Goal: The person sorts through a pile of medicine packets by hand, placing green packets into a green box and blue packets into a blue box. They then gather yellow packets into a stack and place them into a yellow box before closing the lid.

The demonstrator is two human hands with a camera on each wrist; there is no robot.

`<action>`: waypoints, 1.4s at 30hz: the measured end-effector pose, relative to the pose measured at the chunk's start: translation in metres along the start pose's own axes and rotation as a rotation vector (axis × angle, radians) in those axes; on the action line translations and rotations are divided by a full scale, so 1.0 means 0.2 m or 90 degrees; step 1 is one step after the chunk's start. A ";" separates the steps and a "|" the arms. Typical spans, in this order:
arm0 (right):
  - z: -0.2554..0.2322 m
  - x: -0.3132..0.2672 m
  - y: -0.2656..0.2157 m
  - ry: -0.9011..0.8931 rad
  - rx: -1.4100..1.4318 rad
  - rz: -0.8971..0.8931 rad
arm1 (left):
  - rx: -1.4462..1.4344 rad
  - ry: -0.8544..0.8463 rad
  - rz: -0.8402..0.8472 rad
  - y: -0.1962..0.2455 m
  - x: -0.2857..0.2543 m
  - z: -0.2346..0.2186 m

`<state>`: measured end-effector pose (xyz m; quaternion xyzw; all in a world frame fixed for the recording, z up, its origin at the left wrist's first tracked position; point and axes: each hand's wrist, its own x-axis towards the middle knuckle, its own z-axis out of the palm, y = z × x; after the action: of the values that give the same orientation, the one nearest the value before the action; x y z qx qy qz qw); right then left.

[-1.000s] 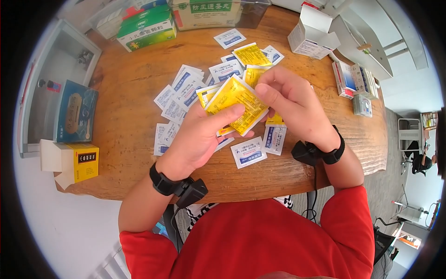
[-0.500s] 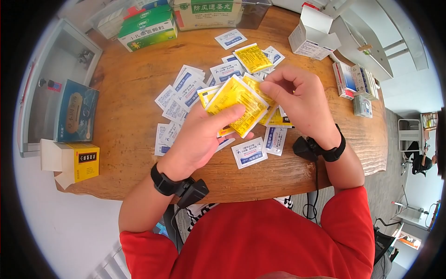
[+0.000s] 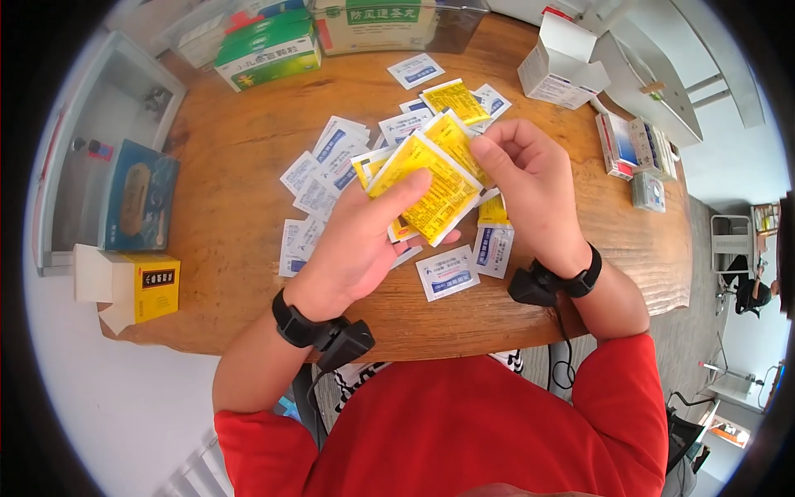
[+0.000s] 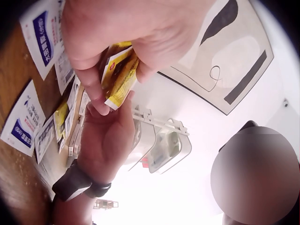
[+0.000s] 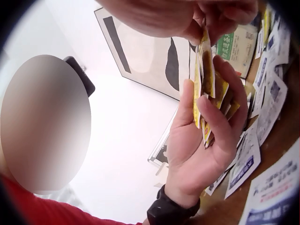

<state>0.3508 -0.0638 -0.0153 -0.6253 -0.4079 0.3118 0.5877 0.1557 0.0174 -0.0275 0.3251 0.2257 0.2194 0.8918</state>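
Observation:
In the head view my left hand (image 3: 360,236) holds a small fanned stack of yellow sachets (image 3: 426,195), thumb across the front one and fingers behind. My right hand (image 3: 534,186) pinches the edge of another yellow sachet (image 3: 455,142) between thumb and curled fingers, and it overlaps the stack from behind. The right wrist view shows the stack (image 5: 204,89) edge-on, with several layers between the left fingers. Under the hands, white-and-blue sachets (image 3: 447,272) lie scattered on the wooden table. One yellow sachet (image 3: 455,101) rests on them, and another (image 3: 493,211) lies below the right hand.
An opened yellow box (image 3: 155,287) and a blue box (image 3: 139,196) stand at the left. A green box (image 3: 269,54) and a clear bin (image 3: 451,29) are at the back. An open white box (image 3: 563,70) and smaller boxes (image 3: 614,145) stand at the right.
The yellow sachet at my right fingertips has come up behind the stack and shows more of its face than half a second ago. My left hand has kept its grip nearly still.

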 end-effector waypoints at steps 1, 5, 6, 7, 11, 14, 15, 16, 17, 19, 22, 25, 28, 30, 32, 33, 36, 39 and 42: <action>0.01 -0.01 0.00 -0.005 0.004 -0.001 | 0.001 0.005 0.003 0.00 0.00 0.00; 0.04 -0.06 -0.02 -0.032 0.006 0.071 | 0.002 -0.002 -0.026 0.00 0.00 -0.01; 0.04 -0.06 -0.03 -0.037 0.004 0.093 | -0.001 0.002 -0.035 0.01 0.00 -0.01; 0.04 -0.07 -0.01 -0.026 0.036 0.077 | -0.001 -0.019 -0.032 0.00 0.01 -0.01; 0.06 -0.09 0.03 0.018 0.127 0.026 | 0.013 -0.036 -0.066 0.01 0.00 0.00; 0.06 -0.09 0.04 0.040 0.168 0.045 | -0.008 -0.033 -0.078 0.02 0.00 0.00; 0.06 -0.09 0.03 0.029 0.161 0.057 | 0.004 -0.018 -0.072 0.02 -0.01 0.02; 0.07 -0.09 0.02 0.026 0.162 0.056 | 0.005 -0.016 -0.069 0.02 -0.01 0.00; 0.07 -0.10 0.01 -0.012 0.114 0.058 | -0.007 -0.014 -0.073 0.01 0.00 -0.01; 0.06 -0.11 0.02 -0.045 0.062 0.061 | -0.020 -0.017 -0.081 -0.01 0.02 -0.03; 0.05 -0.09 0.04 -0.069 -0.083 -0.064 | -0.025 0.003 -0.103 0.00 0.02 -0.03; 0.06 -0.08 0.03 -0.092 -0.129 -0.018 | 0.000 -0.023 -0.091 0.01 0.00 -0.02; 0.05 -0.07 0.02 -0.088 -0.129 0.020 | 0.031 -0.070 -0.066 0.01 -0.01 -0.03; 0.04 -0.06 0.03 -0.077 -0.123 0.019 | 0.027 -0.086 -0.068 0.02 0.00 -0.03; 0.04 -0.05 0.03 -0.065 -0.118 0.018 | 0.033 -0.090 -0.062 0.02 -0.01 -0.02; 0.03 -0.05 0.03 -0.065 -0.130 0.010 | 0.039 -0.093 -0.057 0.02 -0.01 -0.01; 0.04 -0.07 -0.02 -0.063 -0.165 -0.001 | 0.040 -0.095 -0.053 0.02 -0.01 -0.01; 0.07 -0.11 -0.02 -0.078 -0.194 -0.045 | -0.016 -0.076 -0.064 0.02 -0.01 -0.01; 0.05 -0.11 -0.07 -0.128 -0.236 -0.043 | -0.001 -0.072 -0.073 0.02 -0.01 -0.01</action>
<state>0.3301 -0.0777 -0.0053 -0.6746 -0.5354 0.2721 0.4292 0.1521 0.0197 -0.0248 0.3228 0.1931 0.1494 0.9144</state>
